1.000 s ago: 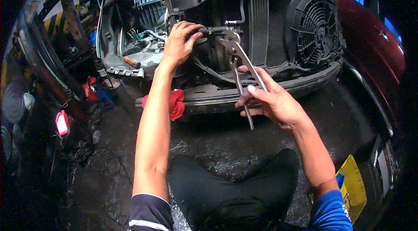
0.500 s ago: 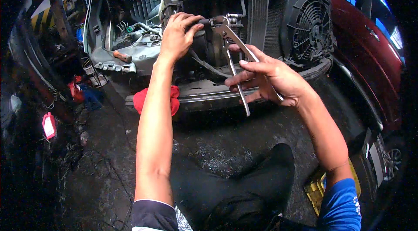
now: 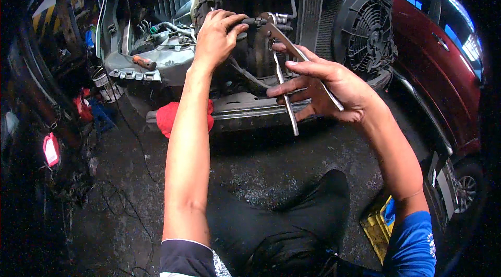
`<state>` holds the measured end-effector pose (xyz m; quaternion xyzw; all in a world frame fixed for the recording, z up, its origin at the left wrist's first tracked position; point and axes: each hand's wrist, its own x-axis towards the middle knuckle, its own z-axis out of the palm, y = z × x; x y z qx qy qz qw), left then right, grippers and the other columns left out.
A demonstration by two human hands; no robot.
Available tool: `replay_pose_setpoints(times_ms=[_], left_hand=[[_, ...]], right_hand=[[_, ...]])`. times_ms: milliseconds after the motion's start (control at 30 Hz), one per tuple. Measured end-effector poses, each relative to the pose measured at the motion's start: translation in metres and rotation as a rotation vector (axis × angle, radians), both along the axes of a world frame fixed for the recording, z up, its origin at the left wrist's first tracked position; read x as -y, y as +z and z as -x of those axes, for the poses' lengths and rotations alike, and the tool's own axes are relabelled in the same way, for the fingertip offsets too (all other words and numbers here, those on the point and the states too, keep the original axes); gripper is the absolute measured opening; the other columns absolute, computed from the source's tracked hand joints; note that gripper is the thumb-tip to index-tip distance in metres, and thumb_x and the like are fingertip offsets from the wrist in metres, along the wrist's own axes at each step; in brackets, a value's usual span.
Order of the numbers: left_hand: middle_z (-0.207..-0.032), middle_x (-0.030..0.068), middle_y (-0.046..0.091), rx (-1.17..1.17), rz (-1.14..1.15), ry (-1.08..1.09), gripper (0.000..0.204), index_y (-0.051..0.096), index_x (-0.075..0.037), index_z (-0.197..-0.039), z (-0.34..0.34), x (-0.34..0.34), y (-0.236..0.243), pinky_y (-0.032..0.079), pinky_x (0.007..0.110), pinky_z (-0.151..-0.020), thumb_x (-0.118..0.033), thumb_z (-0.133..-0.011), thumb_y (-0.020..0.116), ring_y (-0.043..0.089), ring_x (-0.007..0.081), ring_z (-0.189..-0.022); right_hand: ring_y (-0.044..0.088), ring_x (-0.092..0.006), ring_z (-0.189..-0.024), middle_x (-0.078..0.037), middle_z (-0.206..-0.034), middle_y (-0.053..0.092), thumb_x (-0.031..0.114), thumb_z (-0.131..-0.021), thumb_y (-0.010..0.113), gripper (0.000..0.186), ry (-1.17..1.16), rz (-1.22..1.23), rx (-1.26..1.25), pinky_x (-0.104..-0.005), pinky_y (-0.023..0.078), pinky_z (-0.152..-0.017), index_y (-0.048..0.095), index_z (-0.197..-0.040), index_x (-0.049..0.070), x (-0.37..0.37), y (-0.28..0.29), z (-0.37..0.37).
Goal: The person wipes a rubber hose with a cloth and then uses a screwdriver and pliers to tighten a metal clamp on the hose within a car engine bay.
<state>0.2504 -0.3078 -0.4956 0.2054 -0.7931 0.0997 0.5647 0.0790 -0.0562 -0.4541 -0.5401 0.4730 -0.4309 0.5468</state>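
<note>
left hand (image 3: 218,36): fingers grasping black hose (image 3: 253,21) | right hand (image 3: 336,86): fingers loosely holding spread-handled pliers (image 3: 286,42), jaws at hose end near radiator (image 3: 312,24) | risk: slack grip could let jaws slip, scoring hose

"Where does the head view look from?"

"From the person's head: it's the left one of two fisheye cameras worn side by side, facing forward and down toward the bumper bar (image 3: 235,112)."

"How near does it sit?"

"Near, with the bar in front: the left hand (image 3: 215,39) shows beyond it, and the right hand (image 3: 334,86) partly overlaps it."

"And how wide?"

"Wide enough to take in the trouser legs (image 3: 282,225) below the bar and a red car (image 3: 438,63) to its right."
</note>
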Motion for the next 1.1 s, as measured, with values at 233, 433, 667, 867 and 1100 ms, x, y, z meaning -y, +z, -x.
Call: replay_pose_setpoints(times_ms=[233, 433, 667, 867, 1100], left_hand=[[-0.122, 0.009, 0.071, -0.012, -0.026, -0.008, 0.032, 0.078, -0.014, -0.121, 0.0, 0.002, -0.002, 0.047, 0.041, -0.108, -0.03, -0.093, 0.075, 0.06, 0.0304, -0.123], [-0.118, 0.008, 0.072, -0.031, 0.012, -0.024, 0.029, 0.079, -0.015, -0.117, -0.002, 0.002, -0.002, 0.049, 0.041, -0.105, -0.03, -0.093, 0.076, 0.061, 0.0295, -0.121], [-0.112, 0.0077, 0.072, -0.042, 0.046, -0.021, 0.031, 0.079, -0.014, -0.115, 0.001, 0.002, -0.002, 0.05, 0.042, -0.102, -0.033, -0.092, 0.076, 0.062, 0.0293, -0.117], [-0.112, 0.0093, 0.072, -0.039, 0.041, -0.026, 0.031, 0.079, -0.013, -0.115, -0.002, 0.004, -0.003, 0.051, 0.042, -0.102, -0.034, -0.092, 0.076, 0.062, 0.0305, -0.117], [-0.113, 0.0098, 0.072, -0.035, 0.014, -0.02, 0.03, 0.08, -0.014, -0.116, -0.001, 0.0, -0.001, 0.051, 0.042, -0.102, -0.033, -0.093, 0.076, 0.062, 0.0307, -0.117]], right_hand=[[0.069, -0.0253, -0.105, -0.018, -0.116, 0.071, 0.04, -0.104, 0.062, 0.061, -0.052, -0.012, -0.093, -0.0436, 0.06, -0.074, 0.039, -0.158, 0.026, -0.001, 0.008, -0.009], [0.068, -0.0283, -0.107, -0.023, -0.119, 0.07, 0.043, -0.104, 0.061, 0.062, -0.105, -0.003, -0.198, -0.0438, 0.06, -0.078, 0.038, -0.16, 0.026, -0.001, 0.015, -0.021], [0.068, -0.0317, -0.107, -0.023, -0.122, 0.069, 0.045, -0.104, 0.06, 0.061, -0.088, -0.009, -0.22, -0.0467, 0.06, -0.079, 0.039, -0.158, 0.027, -0.002, 0.019, -0.024], [0.068, -0.0294, -0.105, -0.022, -0.119, 0.069, 0.045, -0.105, 0.06, 0.06, -0.119, -0.019, -0.201, -0.047, 0.06, -0.078, 0.039, -0.158, 0.027, -0.003, 0.019, -0.034], [0.068, -0.0277, -0.105, -0.018, -0.117, 0.069, 0.044, -0.105, 0.06, 0.059, -0.164, -0.016, -0.253, -0.0471, 0.06, -0.079, 0.04, -0.158, 0.028, -0.003, 0.019, -0.04]])
